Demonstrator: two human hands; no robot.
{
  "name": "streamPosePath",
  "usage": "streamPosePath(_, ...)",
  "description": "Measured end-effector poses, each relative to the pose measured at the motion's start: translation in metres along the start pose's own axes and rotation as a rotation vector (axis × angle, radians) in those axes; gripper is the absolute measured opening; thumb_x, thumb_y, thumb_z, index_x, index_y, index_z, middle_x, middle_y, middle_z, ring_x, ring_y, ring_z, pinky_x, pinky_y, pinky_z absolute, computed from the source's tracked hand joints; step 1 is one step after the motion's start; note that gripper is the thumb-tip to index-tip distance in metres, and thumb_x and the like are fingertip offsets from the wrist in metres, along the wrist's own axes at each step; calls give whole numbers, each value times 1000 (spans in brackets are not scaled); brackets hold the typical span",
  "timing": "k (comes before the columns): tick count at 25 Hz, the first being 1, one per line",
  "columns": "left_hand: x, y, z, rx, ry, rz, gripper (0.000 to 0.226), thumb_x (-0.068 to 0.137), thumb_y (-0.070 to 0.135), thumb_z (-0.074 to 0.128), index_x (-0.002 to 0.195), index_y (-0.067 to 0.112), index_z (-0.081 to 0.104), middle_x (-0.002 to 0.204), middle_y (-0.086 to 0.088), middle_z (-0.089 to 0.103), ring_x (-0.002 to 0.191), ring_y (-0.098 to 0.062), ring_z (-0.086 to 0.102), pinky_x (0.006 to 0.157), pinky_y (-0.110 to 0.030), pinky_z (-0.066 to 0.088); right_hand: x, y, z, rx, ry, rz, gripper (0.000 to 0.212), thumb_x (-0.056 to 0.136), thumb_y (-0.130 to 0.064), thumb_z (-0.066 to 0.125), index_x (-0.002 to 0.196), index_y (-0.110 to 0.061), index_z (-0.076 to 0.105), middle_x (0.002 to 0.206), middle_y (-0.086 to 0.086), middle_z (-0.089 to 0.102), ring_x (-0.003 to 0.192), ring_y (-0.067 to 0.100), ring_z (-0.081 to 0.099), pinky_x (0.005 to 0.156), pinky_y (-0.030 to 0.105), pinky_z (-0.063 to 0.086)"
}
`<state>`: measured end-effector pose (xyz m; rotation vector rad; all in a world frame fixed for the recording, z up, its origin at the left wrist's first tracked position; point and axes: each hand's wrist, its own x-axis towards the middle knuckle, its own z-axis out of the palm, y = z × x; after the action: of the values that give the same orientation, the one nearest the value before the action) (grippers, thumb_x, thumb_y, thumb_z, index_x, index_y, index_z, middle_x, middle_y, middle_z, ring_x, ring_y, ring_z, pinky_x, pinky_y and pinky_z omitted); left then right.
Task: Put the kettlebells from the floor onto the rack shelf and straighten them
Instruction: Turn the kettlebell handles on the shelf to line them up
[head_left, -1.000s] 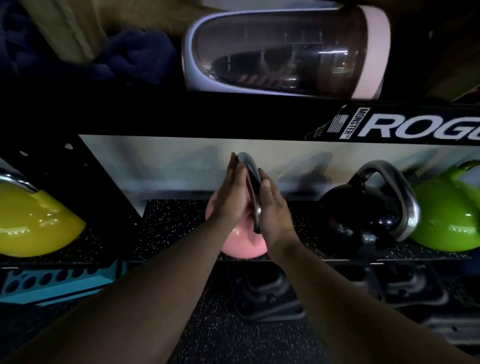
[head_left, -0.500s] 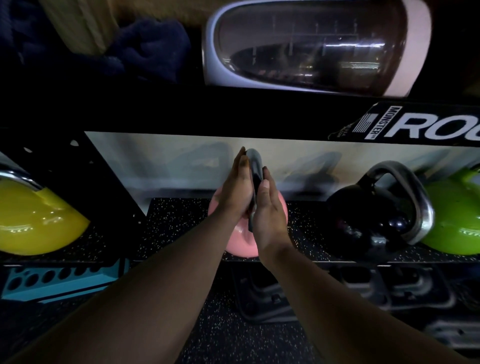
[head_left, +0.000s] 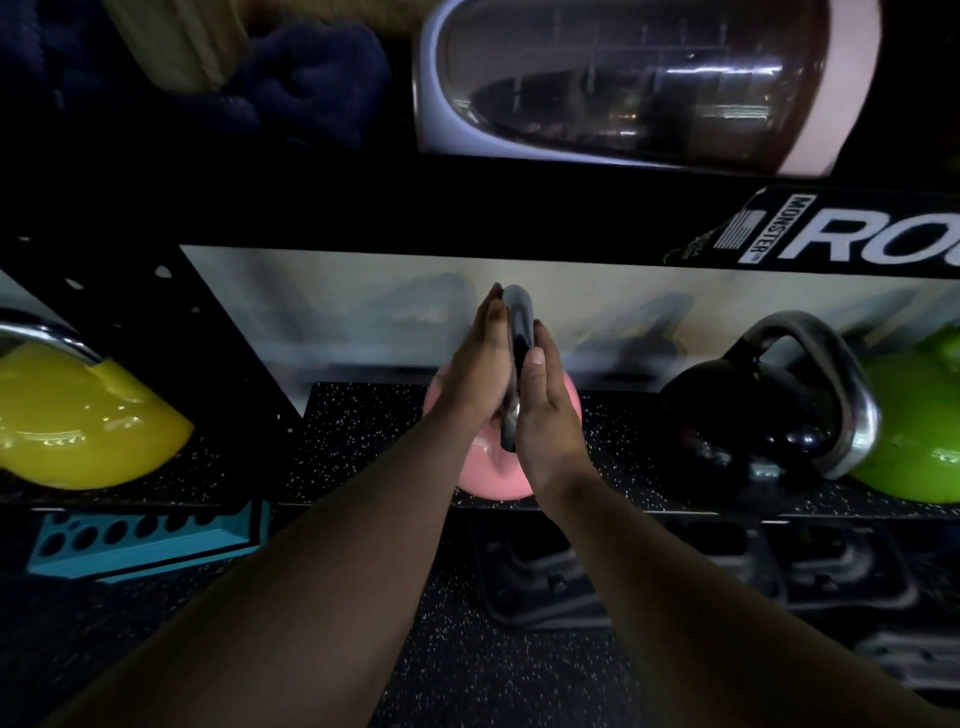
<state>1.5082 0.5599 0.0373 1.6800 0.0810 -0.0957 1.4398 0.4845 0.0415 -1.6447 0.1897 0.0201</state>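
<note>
and here we are at the rack shelf (head_left: 363, 415), speckled black mat underfoot. our left hand (head_left: 475, 374) and right hand (head_left: 545, 415) are pressed flat against either side of the steel handle (head_left: 517, 332), palms facing, sandwiching it between them rather than wrapping around it. the pink kettlebell (head_left: 493, 473) sits on the shelf near its front edge, handle edge-on to us. to its right, apart from it, stands the black kettlebell (head_left: 737, 415), its handle turned at an angle, and just beside that the green kettlebell (head_left: 914, 431). way off left, past the black upright (head_left: 208, 338), a yellow kettlebell (head_left: 78, 415). up top lies a clear bottle (head_left: 639, 88) on its side.
</note>
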Motion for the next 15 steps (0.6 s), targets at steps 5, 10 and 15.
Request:
streamPosePath(5,-5,4,-4,71,-5,4,50,102,49,18,151,38,25,154,-4,39,138,-23,41,115,-41,31,1,-1,-2,-29,-33,14,50,99,-57,23,149,-49,20,152,-7,41,127,3,41,96,14,33)
streamPosePath(10,-10,20,-15,317,-23,-49,52,101,53,19,149,35,29,152,-5,42,137,-26,41,98,-27,26,1,-10,-8,-123,-91,-2,52,103,-47,23,154,-37,16,153,0,40,124,4,44,91,9,32)
streamPosePath(15,-46,21,-57,679,-211,-83,64,98,62,15,145,26,39,142,-14,52,128,-27,50,97,-35,40,-4,-35,-26,-283,-81,23,43,100,-40,45,141,-30,43,128,9,62,113,22,60,93,35,48)
